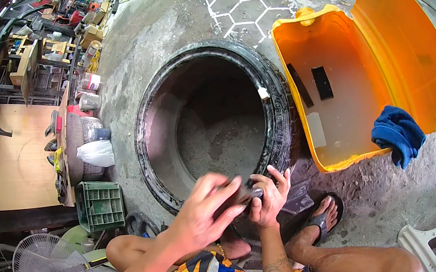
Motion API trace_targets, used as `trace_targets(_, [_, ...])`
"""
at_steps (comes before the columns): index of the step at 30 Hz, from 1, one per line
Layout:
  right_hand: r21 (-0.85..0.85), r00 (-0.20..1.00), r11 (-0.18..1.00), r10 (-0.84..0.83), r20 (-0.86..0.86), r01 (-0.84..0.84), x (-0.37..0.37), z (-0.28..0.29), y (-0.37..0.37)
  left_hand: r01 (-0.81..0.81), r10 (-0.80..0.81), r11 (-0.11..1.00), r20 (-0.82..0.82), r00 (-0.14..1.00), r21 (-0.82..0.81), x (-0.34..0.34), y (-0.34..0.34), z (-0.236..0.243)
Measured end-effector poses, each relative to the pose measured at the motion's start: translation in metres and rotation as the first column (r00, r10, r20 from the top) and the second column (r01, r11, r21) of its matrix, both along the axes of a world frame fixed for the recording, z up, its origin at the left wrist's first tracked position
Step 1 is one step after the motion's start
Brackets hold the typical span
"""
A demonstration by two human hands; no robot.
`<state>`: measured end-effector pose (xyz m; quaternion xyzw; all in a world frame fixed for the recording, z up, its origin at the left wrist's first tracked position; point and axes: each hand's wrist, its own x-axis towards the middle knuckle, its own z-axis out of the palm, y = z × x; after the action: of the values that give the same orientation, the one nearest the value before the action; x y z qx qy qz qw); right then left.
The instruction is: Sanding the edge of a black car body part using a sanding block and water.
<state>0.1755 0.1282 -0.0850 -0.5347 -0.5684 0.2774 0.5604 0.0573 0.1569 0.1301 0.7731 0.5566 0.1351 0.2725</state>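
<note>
Over the near edge of a large black tire-like ring [143,141], my two hands work close together. My right hand [271,194] is closed on a small metallic cylindrical piece [256,192], its upper fingers raised. My left hand [209,206], slightly blurred, curls its fingers toward a dark thing between the hands; its kind is too smeared to make out. Through the hollow ring the concrete floor shows. A small white piece [263,93] sits on the ring's right side.
Right of the ring lies a cut-open orange jerrycan [333,168] holding murky water, dark strips and a black block [322,83]. A blue cloth [398,134] hangs over its edge. A green crate [100,205], a fan [47,257] and a wooden board [13,153] stand left; a white chair [431,241] right.
</note>
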Motion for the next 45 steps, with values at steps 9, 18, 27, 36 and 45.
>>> trace_targets(9, [0.015,1.000,1.000,-0.020,-0.009,0.021,-0.005,0.001,0.001,-0.095,0.092,0.985,0.029,0.995,0.141,0.014,-0.007,-0.017])
trace_targets(18, [0.007,0.999,0.999,-0.038,-0.002,0.038,0.010,-0.002,0.001,0.266,-0.295,0.947,0.161,0.942,0.183,0.119,0.188,-0.092])
trace_targets(27, [-0.166,0.942,0.984,-0.001,-0.336,-0.058,-0.021,-0.014,-0.020,0.280,-0.452,0.887,-0.557,0.697,-0.368,0.234,0.222,-0.228])
trace_targets(36, [-0.038,0.999,0.999,-0.023,-0.022,0.022,0.012,-0.003,-0.002,0.643,-0.660,0.750,-0.118,0.742,-0.152,0.120,0.195,-0.023])
trace_targets(45, [-0.012,0.997,1.000,0.003,-0.072,-0.004,-0.003,0.005,0.001,0.207,-0.245,0.965,-0.274,0.930,-0.158,0.023,0.035,0.020])
